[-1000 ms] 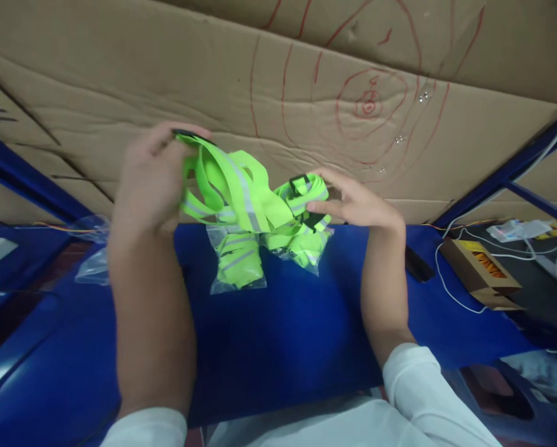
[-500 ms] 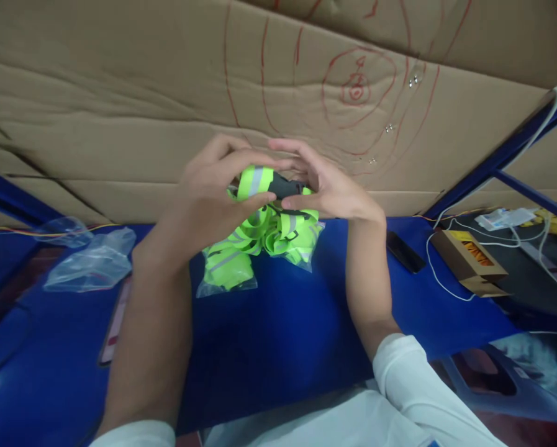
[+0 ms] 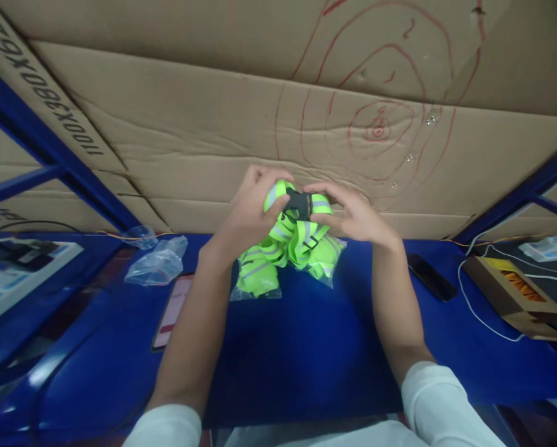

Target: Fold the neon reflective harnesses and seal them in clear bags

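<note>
A black plastic side-release buckle [image 3: 298, 203] on a neon yellow-green reflective strap [image 3: 321, 205] is between my two hands. My left hand [image 3: 254, 208] is closed around the strap at the buckle's left end, its thumb against the buckle. On the other side, my right hand [image 3: 353, 214] pinches the strap by the buckle's right end, thumb below and fingers above. More loops of the same strap [image 3: 301, 239], with grey reflective bands and a small black slider, hang just beneath. Under them, clear plastic bags [image 3: 257, 279] of folded neon material lie on the blue table [image 3: 306, 347].
Left are a crumpled clear bag [image 3: 157, 264] and a phone with a lit screen [image 3: 176, 307]. Right are a dark phone [image 3: 431, 277], a white cable [image 3: 478, 316] and an open cardboard box [image 3: 511, 292]. A cardboard wall [image 3: 203, 130] with red rings stands behind.
The view has shifted, so the scene sits farther right. The buckle now appears closer to the strap pile, and strap shows on both its sides. Both hands keep their hold.
</note>
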{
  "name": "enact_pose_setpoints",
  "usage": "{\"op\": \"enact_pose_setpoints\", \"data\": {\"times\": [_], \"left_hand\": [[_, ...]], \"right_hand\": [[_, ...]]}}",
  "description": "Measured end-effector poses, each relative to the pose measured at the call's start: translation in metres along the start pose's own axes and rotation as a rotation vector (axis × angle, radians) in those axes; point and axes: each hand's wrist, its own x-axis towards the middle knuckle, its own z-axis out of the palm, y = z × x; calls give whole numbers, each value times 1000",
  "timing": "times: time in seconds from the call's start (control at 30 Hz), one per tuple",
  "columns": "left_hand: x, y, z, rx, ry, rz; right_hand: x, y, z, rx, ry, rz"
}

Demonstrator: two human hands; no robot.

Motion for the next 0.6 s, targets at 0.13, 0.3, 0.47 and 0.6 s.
{"op": "enact_pose_setpoints", "data": {"times": [0.13, 0.3, 0.47, 0.6], "left_hand": [[-3, 7, -1, 15, -128, 55], [-2, 15, -1, 97, -4, 44], [-1, 16, 2, 103, 6, 94], [-4, 16, 7, 142, 31, 139]], "right_hand": [[-1, -4, -3, 92, 52, 6], [0, -10, 0, 190, 129, 44], [4, -15, 4, 227, 120, 38], [4, -21, 6, 162, 106, -6]]}}
